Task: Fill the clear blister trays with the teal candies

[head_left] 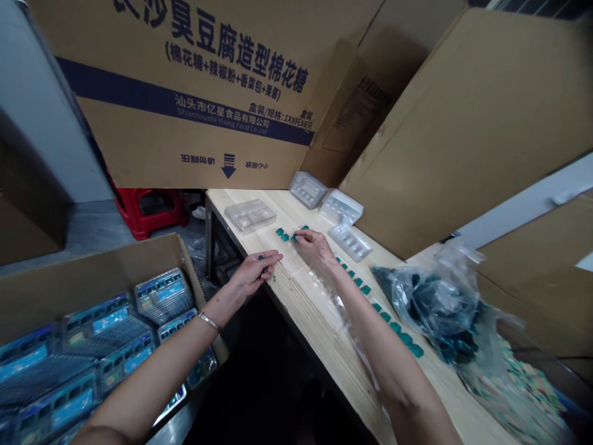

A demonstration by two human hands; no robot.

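Our right hand [315,247] is the nearer one to the short cluster of teal blocks [285,234], its fingertips [299,233] pinched on one block toward the far end of the pine table [282,290], while our left hand [252,275] lies curled low over the boards just beside it, and we cannot tell whether it grips the small teal piece [262,258] showing at its fingers. A longer row of teal blocks [384,315] runs diagonally along the table's length, just beside our right forearm [370,340], with clear plastic trays [250,215] lying beyond the hands
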